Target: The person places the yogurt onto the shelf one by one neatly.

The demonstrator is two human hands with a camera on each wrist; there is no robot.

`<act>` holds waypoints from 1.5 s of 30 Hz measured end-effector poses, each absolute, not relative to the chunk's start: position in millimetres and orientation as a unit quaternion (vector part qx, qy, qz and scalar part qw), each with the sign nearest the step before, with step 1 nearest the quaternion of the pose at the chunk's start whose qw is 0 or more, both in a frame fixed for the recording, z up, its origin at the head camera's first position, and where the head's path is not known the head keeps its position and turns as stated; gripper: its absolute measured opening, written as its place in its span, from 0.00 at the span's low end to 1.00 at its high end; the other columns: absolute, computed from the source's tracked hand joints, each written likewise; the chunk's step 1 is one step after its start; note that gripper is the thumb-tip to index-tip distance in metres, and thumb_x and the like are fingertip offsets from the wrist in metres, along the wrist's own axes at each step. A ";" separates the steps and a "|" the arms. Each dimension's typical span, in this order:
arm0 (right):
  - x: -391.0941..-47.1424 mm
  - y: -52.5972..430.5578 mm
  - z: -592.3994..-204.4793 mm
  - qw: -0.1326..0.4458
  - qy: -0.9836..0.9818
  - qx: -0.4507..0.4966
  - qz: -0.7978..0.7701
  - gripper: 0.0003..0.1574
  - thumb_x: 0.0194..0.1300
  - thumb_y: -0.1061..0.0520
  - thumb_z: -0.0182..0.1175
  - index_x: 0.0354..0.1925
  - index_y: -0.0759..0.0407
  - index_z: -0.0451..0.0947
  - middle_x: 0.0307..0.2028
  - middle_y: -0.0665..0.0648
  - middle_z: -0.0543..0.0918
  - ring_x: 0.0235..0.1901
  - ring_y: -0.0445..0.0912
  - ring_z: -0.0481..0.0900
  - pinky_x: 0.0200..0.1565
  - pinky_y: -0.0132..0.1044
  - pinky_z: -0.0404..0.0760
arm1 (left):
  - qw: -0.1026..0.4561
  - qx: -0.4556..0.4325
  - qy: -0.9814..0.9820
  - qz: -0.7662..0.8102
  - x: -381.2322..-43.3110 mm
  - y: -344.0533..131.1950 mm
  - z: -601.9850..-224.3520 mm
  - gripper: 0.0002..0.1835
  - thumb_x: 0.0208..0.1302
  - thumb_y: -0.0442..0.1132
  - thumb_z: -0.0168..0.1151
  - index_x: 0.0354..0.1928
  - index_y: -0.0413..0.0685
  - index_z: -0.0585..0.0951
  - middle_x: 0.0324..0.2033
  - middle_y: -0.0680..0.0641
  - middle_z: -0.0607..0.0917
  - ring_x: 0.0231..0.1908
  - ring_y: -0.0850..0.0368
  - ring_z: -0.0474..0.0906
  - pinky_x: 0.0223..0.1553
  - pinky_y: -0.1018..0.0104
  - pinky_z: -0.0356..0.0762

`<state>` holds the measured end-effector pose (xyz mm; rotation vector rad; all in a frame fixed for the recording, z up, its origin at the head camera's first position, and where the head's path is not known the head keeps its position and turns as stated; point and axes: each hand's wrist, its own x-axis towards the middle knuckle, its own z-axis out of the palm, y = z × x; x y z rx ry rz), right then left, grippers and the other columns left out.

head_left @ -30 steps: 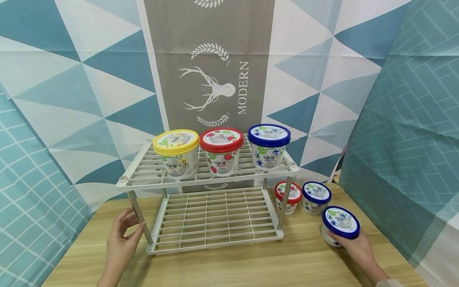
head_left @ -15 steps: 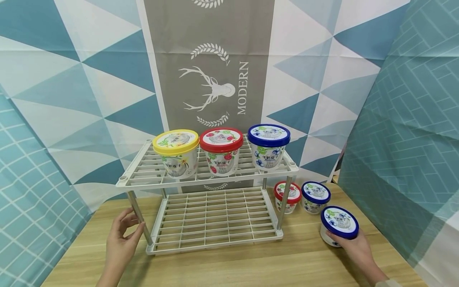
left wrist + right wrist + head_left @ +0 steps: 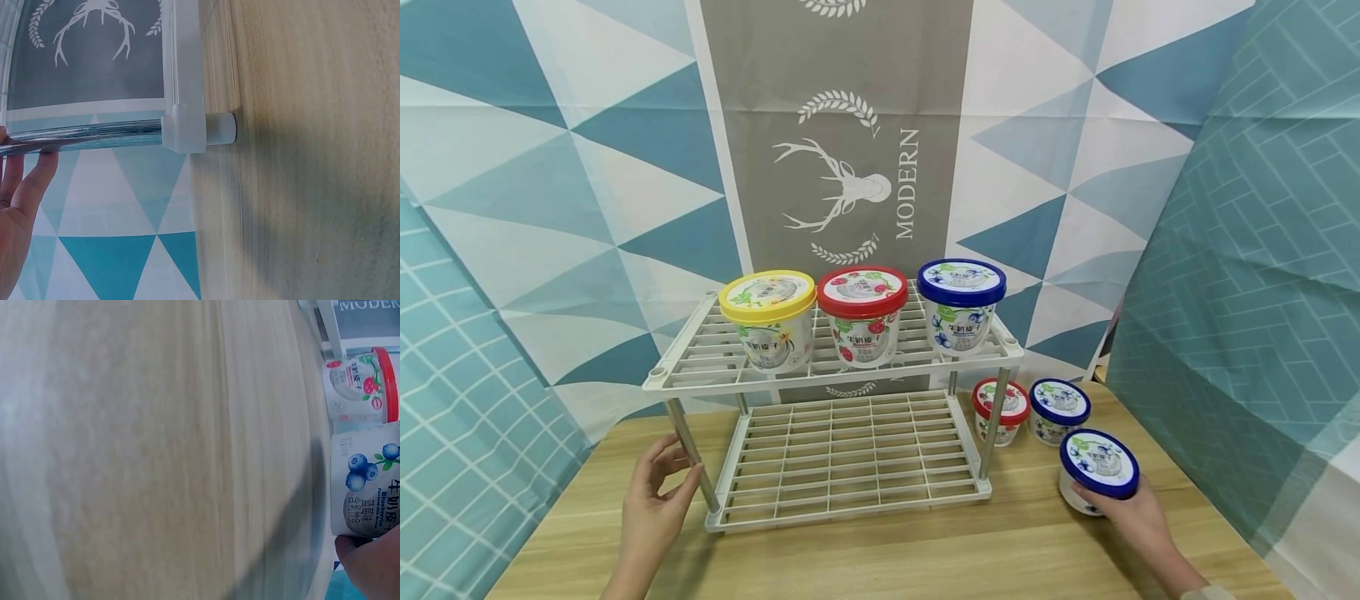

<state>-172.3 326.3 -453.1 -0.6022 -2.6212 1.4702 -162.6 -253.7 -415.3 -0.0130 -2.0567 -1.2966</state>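
Observation:
My right hand [image 3: 1129, 517] grips a white tub with a blue lid [image 3: 1099, 463] at the right of the table. In the right wrist view, blueberries are printed on this tub [image 3: 365, 481], with the thumb against its side. My left hand [image 3: 658, 492] holds the front left metal post [image 3: 688, 442] of a two-tier white rack [image 3: 850, 467]. The left wrist view shows the fingers touching that post [image 3: 100, 134] from below. On the upper tier stand a yellow-lidded tub [image 3: 769, 321], a red-lidded tub [image 3: 862, 317] and a blue-lidded tub [image 3: 961, 308], in a row.
A smaller red-lidded tub [image 3: 1011, 404] and a blue-lidded tub [image 3: 1060, 408] stand on the wooden table [image 3: 865, 558], right of the rack. The red one sits partly behind the rack's front right post [image 3: 996, 425]. A patterned cloth [image 3: 827, 50] hangs behind.
My right hand has moved slightly left toward the rack with the blue-lidded tub. The left hand stays on the post.

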 end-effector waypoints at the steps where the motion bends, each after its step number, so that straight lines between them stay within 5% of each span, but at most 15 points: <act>1: -172.0 325.5 -452.4 0.037 -0.855 -0.196 0.479 0.76 0.48 0.35 0.69 0.71 0.71 0.34 0.66 0.77 0.52 0.65 0.70 0.53 0.66 0.64 0.57 | 0.348 -0.005 -0.793 -0.500 -162.5 -253.5 -415.1 0.33 0.51 0.18 0.62 0.61 0.38 0.67 0.39 0.71 0.75 0.36 0.80 0.74 0.31 0.89 0.77; 45: -153.9 277.7 -437.6 0.005 -0.845 -0.193 0.498 0.78 0.43 0.34 0.71 0.70 0.71 0.36 0.66 0.77 0.52 0.64 0.71 0.53 0.64 0.65 0.59 | 0.355 -0.007 -0.785 -0.507 -162.2 -251.8 -414.6 0.33 0.50 0.17 0.62 0.60 0.37 0.67 0.38 0.71 0.75 0.36 0.79 0.74 0.30 0.89 0.76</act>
